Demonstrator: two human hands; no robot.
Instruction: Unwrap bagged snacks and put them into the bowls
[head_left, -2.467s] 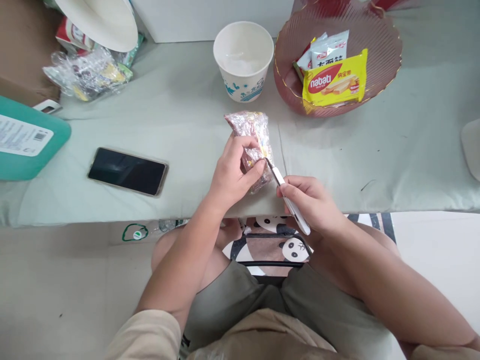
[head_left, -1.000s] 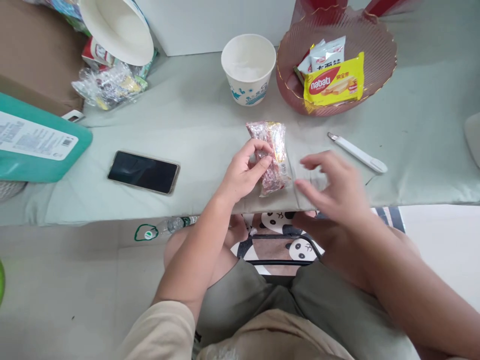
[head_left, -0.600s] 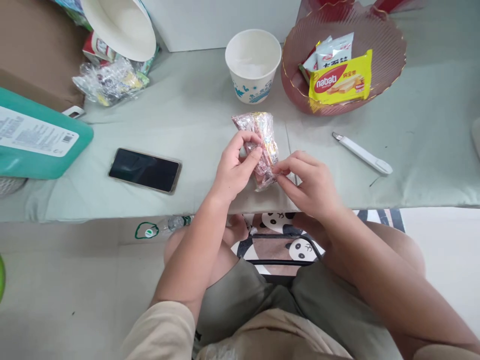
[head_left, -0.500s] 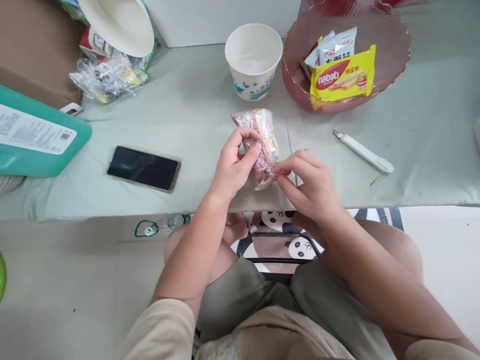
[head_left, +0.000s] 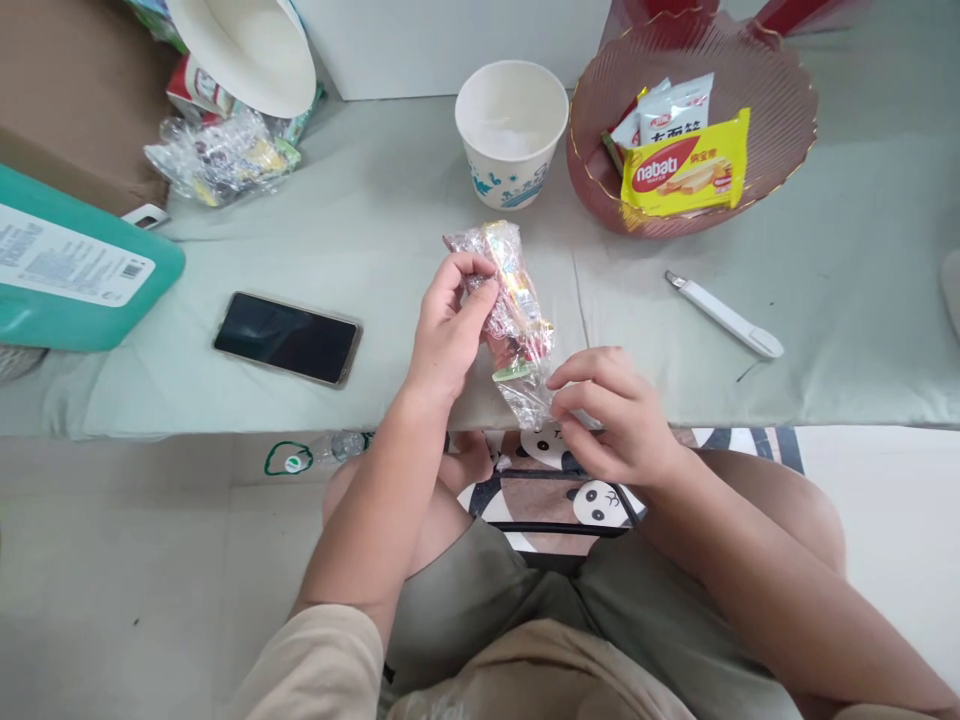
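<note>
A clear crinkled plastic wrapper with colourful snack packets [head_left: 517,285] inside lies slanted near the table's front edge. My left hand [head_left: 454,325] pinches its left side between thumb and fingers. The wrapper's loose transparent end hangs toward me, below a green-edged part of a packet. Just right of that end is my right hand [head_left: 615,415], its fingers bent and apart, with nothing visibly held. Whether its fingertips brush the plastic I cannot tell. Behind the packets stands a white paper tub [head_left: 506,150] with blue print.
A pink ribbed bowl [head_left: 780,130] holds snacks, including a yellow nabati wafer packet [head_left: 686,165]. A white utility knife [head_left: 724,315] lies at right, a phone [head_left: 287,337] at left. Further left are crumpled plastic wrapping [head_left: 225,160], a green container [head_left: 82,300] and a brown box [head_left: 75,100].
The wrapped packets have tilted, and the wrapper's near end now stretches out toward me. My right hand has moved down and its fingers have come apart from their pinch on the plastic.
</note>
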